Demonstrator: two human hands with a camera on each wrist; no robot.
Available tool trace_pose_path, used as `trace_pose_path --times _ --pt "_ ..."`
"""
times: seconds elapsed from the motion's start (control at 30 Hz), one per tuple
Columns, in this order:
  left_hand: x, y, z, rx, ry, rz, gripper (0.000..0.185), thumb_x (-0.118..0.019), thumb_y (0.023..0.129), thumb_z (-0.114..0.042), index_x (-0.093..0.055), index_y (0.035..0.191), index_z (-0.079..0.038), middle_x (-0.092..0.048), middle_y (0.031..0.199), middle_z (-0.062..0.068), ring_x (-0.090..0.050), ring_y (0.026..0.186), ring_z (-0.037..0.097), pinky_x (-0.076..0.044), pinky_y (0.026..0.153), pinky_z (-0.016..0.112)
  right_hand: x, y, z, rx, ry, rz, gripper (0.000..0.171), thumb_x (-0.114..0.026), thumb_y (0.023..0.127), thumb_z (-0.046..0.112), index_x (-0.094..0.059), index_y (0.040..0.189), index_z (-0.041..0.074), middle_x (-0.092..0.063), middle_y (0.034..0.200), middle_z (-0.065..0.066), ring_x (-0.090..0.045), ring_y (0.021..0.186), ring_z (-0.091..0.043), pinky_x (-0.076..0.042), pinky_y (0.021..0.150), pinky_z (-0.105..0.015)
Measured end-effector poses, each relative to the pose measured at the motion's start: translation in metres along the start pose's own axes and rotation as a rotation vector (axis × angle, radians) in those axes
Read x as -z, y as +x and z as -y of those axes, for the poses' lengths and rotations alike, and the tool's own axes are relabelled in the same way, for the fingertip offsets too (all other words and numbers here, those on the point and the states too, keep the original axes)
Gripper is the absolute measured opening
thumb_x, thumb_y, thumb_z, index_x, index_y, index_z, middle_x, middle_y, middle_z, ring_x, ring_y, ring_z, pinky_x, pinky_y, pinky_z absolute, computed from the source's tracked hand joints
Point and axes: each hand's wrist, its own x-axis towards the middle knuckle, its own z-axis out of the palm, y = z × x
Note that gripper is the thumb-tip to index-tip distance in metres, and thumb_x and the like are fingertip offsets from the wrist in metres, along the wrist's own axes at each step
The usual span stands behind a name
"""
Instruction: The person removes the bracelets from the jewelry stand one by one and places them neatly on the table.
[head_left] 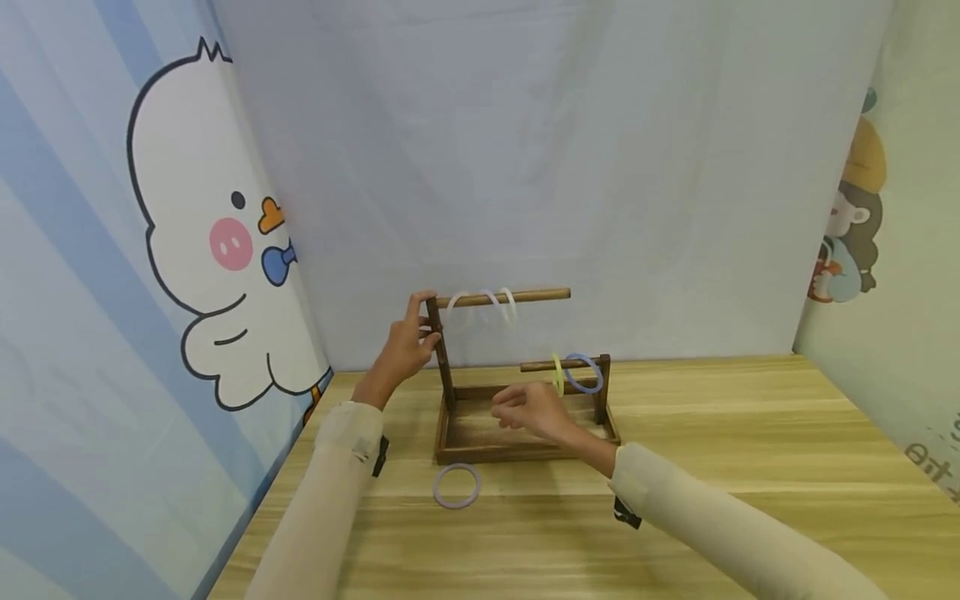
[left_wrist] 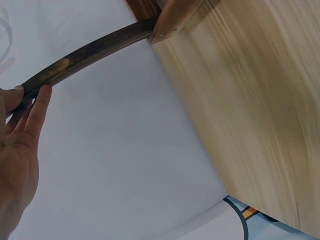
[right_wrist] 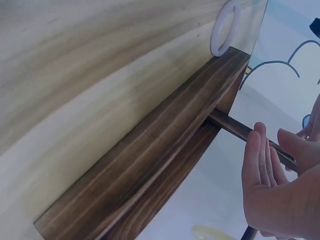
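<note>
1. Left hand (head_left: 408, 342) at the far left of the rack (head_left: 525, 425), fingers and thumb curled round the top of the tall post (head_left: 441, 350); same pinch seen from the left wrist (left_wrist: 20, 150)
2. Right hand (head_left: 532, 410) over the rack's tray, empty, fingers loosely bent and pointing left; nearly straight in the right wrist view (right_wrist: 280, 190)
3. Upper rod (head_left: 510, 296) carrying 3 pale rings (head_left: 487, 307), near its left end
4. Lower rod (head_left: 558, 365) on the right, carrying a yellow ring (head_left: 557, 375) and a blue ring (head_left: 583, 372), just beyond the right hand
5. Loose ring (head_left: 457, 486) flat on the table (head_left: 750, 450), just near of the rack's left corner, well apart from both hands
</note>
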Motion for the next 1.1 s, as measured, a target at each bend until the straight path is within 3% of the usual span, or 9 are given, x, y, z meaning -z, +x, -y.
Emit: trace_pose_path --times 0.2,0.7,0.97,1.1 --pt "-0.001 0.0 0.001 0.0 0.0 0.004 0.071 -0.06 0.101 0.008 -0.025 0.156 -0.02 -0.065 0.13 0.031 -0.068 0.117 0.043 -0.063 0.09 0.048 0.01 0.009 0.007 -0.012 -0.011 -0.025 0.022 -0.074 0.096 0.005 -0.074 0.111 -0.011 -0.078 0.096 -0.021 -0.078 0.076 -0.025 -0.066 0.065 -0.028" --pt "-0.002 0.001 0.003 -0.035 0.024 -0.015 0.071 -0.061 0.1 0.008 -0.026 0.157 -0.015 -0.066 0.128 0.031 -0.07 0.113 0.042 -0.065 0.086 0.046 0.023 0.023 0.014 -0.045 -0.019 -0.078 0.023 -0.075 0.097 0.007 -0.075 0.114 -0.008 -0.078 0.098 -0.02 -0.078 0.074 -0.022 -0.066 0.067 -0.03" --pt "-0.001 -0.001 0.002 -0.04 0.021 -0.028 0.07 -0.062 0.1 0.008 -0.027 0.156 -0.018 -0.067 0.127 0.031 -0.071 0.112 0.041 -0.065 0.087 0.045 0.03 0.029 0.021 -0.015 -0.006 -0.148 0.023 -0.076 0.097 0.009 -0.076 0.114 -0.006 -0.077 0.099 -0.023 -0.078 0.078 -0.033 -0.067 0.065 -0.035" --pt "-0.001 -0.001 0.002 -0.032 0.018 -0.017 0.07 -0.061 0.101 0.007 -0.026 0.156 -0.016 -0.067 0.128 0.03 -0.071 0.113 0.041 -0.064 0.088 0.045 0.033 0.03 0.019 -0.001 0.011 -0.182 0.024 -0.076 0.097 0.01 -0.076 0.115 -0.005 -0.077 0.099 -0.023 -0.078 0.08 -0.033 -0.066 0.065 -0.03"
